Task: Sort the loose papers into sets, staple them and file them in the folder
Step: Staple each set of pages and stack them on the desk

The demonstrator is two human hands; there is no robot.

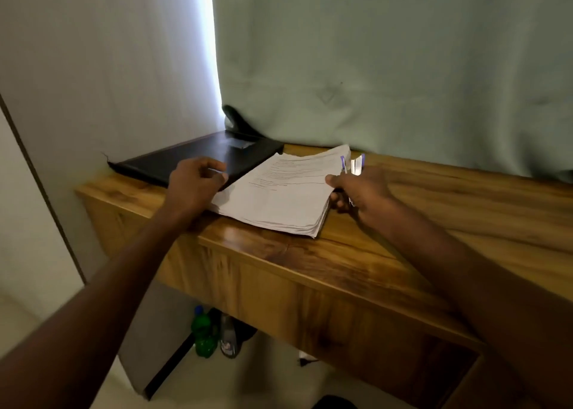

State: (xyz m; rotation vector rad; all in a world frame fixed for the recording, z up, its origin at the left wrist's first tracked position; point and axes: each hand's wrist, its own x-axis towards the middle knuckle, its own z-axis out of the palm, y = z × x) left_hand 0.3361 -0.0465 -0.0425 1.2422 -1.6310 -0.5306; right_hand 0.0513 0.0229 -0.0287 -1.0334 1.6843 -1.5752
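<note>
A thick stack of printed white papers lies on the wooden desk. My right hand holds a small purple and silver stapler and its thumb presses on the right edge of the stack, with fingers under that edge. My left hand sits at the stack's left edge with curled fingers, pinching the corner of the top sheets. A black folder lies flat on the desk just left of the papers.
A black hole punch stands behind the folder against a pale green curtain. Under the desk stand a green bottle and a clear bottle. The desk's front edge runs close below the stack.
</note>
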